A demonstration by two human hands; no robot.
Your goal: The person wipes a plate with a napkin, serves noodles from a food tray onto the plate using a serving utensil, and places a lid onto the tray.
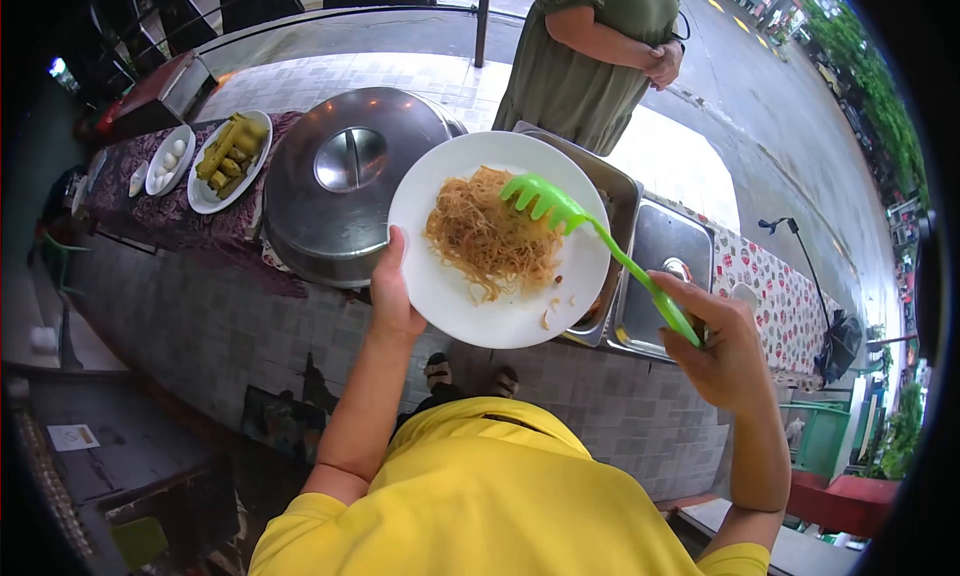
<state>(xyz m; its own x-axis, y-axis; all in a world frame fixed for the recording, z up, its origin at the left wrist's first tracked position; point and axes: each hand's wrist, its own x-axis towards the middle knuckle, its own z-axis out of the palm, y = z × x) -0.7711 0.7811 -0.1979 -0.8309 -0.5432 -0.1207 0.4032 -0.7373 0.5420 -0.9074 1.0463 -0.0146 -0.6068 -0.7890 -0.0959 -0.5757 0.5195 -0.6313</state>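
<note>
A white plate (450, 311) is held up at the centre, its left rim gripped by my left hand (393, 288). Brown noodles (485, 231) lie in a heap on it, with a few small bits scattered near the lower right rim. My right hand (715, 341) is closed around the handle of a green pasta server (635, 266). The toothed head of the server touches the upper right side of the noodles. Beneath the plate, partly hidden by it, is a metal food tray (625, 191).
A large domed metal lid (300, 221) stands left of the plate. Farther left are an oval dish (207, 198) of wrapped or green food and a dish of eggs (172, 161). A lidded tray (655, 238) sits right. Across the counter stands a person (590, 76) with clasped hands.
</note>
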